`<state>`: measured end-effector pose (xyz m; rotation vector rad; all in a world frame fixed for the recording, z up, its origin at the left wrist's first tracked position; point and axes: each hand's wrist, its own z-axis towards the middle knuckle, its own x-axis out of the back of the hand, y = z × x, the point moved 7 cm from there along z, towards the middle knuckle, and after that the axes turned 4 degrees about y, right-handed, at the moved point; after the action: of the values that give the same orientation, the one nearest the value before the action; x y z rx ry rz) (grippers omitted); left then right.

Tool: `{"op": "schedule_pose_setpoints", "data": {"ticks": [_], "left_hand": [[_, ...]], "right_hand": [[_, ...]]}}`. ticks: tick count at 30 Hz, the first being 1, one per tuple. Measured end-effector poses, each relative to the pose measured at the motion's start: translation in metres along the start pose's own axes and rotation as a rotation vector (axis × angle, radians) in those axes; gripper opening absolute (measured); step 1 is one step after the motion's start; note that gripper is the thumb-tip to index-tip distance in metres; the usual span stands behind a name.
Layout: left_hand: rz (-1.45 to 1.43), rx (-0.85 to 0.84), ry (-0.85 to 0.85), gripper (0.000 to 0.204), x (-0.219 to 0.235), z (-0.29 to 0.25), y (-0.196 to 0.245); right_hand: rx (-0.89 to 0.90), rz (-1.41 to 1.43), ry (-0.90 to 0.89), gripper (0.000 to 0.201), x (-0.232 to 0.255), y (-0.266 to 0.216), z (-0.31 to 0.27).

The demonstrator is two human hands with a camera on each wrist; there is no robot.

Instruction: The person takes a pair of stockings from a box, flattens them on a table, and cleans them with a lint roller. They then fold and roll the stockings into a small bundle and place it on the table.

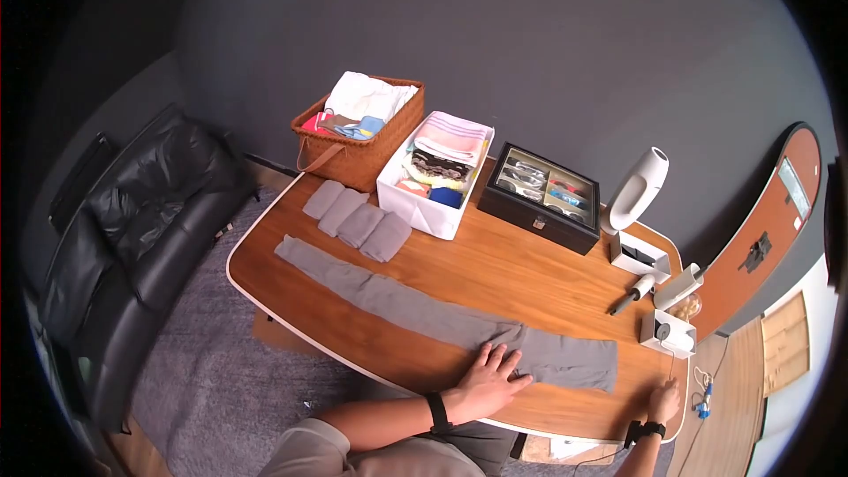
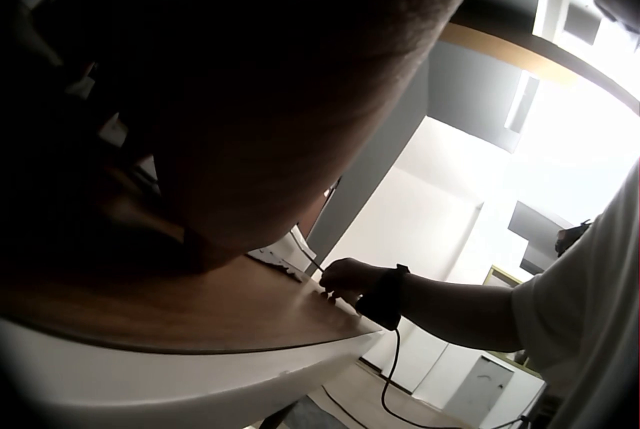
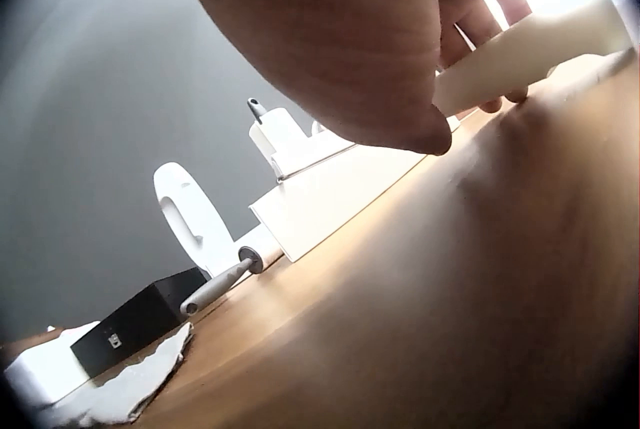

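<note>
A long grey garment [image 1: 424, 309], shaped like leggings folded lengthwise, stretches across the front of the table. My left hand [image 1: 490, 384] rests on its near edge toward the right, fingers spread. By the table's right edge is my right hand [image 1: 664, 402], off the garment's end, with a thin cord running to it. In the right wrist view, the fingers [image 3: 485, 24] bend behind a pale rod-like thing [image 3: 540, 54], thumb on the near side; its kind cannot be told. Several rolled grey bundles [image 1: 384, 237] lie at the back left.
A woven basket [image 1: 349, 159] and a white bin [image 1: 420, 212], both filled with folded clothes, stand at the back. Beside them sits a black glasses case [image 1: 539, 225]. A white upright device [image 1: 638, 190], small white boxes [image 1: 649, 269] and a grey-handled tool [image 1: 632, 294] line the right side.
</note>
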<state>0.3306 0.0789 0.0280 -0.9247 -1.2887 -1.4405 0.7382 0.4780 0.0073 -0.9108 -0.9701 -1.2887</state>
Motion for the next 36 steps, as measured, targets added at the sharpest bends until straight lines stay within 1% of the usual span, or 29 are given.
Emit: {"op": "schedule_pose_setpoints", "data": {"ticks": [1,2,3,5,6,7,8,10,11,12,14,16,19,20,21,23,24,26,28,29,32,33,36], "left_hand": [[-0.015,0.003,0.002,0.061,-0.001,-0.001,-0.001],[-0.011,-0.002,0.016,0.061,0.000,-0.002,-0.001],[-0.009,-0.011,0.030,0.062,0.001,-0.004,-0.001],[-0.014,-0.030,0.035,0.063,0.009,-0.007,0.000],[0.000,-0.032,0.000,0.064,0.013,-0.008,0.001],[-0.036,-0.029,0.021,0.065,0.018,-0.010,-0.001],[-0.072,-0.023,0.041,0.065,0.021,-0.013,-0.005],[-0.074,0.020,0.098,0.066,0.027,-0.021,-0.022],[-0.060,0.055,0.111,0.066,0.035,-0.025,-0.032],[-0.045,0.090,0.126,0.067,0.042,-0.028,-0.044],[-0.048,0.177,0.151,0.068,0.049,-0.036,-0.068],[-0.072,0.266,0.114,0.071,0.067,-0.044,-0.090],[-0.043,0.431,0.109,0.072,0.085,-0.065,-0.127],[-0.041,0.483,0.111,0.072,0.088,-0.074,-0.141],[0.008,0.490,0.137,0.073,0.087,-0.085,-0.157],[0.030,0.576,0.111,0.076,0.081,-0.108,-0.189],[0.023,0.659,0.060,0.076,0.079,-0.117,-0.201],[0.073,0.726,0.006,0.075,0.080,-0.132,-0.214],[0.037,0.723,0.005,0.073,0.085,-0.137,-0.214],[0.017,0.732,0.014,0.072,0.087,-0.137,-0.214],[0.009,0.705,0.050,0.070,0.095,-0.137,-0.210],[0.003,0.711,0.062,0.070,0.096,-0.136,-0.211],[-0.003,0.735,0.085,0.070,0.101,-0.134,-0.221]], "right_hand": [[-0.004,-0.052,-0.005,0.046,0.010,-0.008,-0.006],[-0.011,-0.105,-0.010,0.049,0.034,-0.029,-0.016],[-0.021,-0.161,-0.016,0.052,0.048,-0.037,-0.023],[0.055,-0.185,0.229,0.056,0.032,-0.040,-0.020],[0.088,-0.206,0.348,0.059,0.032,-0.033,-0.024],[0.093,-0.169,0.320,0.059,0.054,-0.048,-0.032],[0.100,-0.129,0.292,0.059,0.084,-0.080,-0.045],[0.321,0.172,0.287,0.054,0.065,-0.101,-0.062],[0.407,0.299,0.194,0.052,0.071,-0.126,-0.079],[0.492,0.429,0.103,0.049,0.081,-0.161,-0.098],[0.667,0.532,0.090,0.047,0.113,-0.216,-0.136],[0.737,0.507,0.047,0.046,0.125,-0.247,-0.160],[0.678,0.413,-0.026,0.043,0.109,-0.244,-0.166],[0.657,0.391,-0.009,0.043,0.106,-0.236,-0.164],[0.636,0.368,0.009,0.043,0.104,-0.228,-0.161],[0.591,0.356,0.028,0.042,0.102,-0.208,-0.158],[0.573,0.369,0.031,0.040,0.102,-0.199,-0.156],[0.533,0.398,0.007,0.038,0.104,-0.186,-0.150],[0.493,0.430,-0.046,0.035,0.106,-0.177,-0.142],[0.521,0.418,0.042,0.028,0.101,-0.173,-0.139],[0.239,0.394,0.057,0.026,0.098,-0.157,-0.111],[0.141,0.308,0.156,0.027,0.095,-0.149,-0.099],[-0.014,0.091,0.008,0.037,0.086,-0.140,-0.078]]}}
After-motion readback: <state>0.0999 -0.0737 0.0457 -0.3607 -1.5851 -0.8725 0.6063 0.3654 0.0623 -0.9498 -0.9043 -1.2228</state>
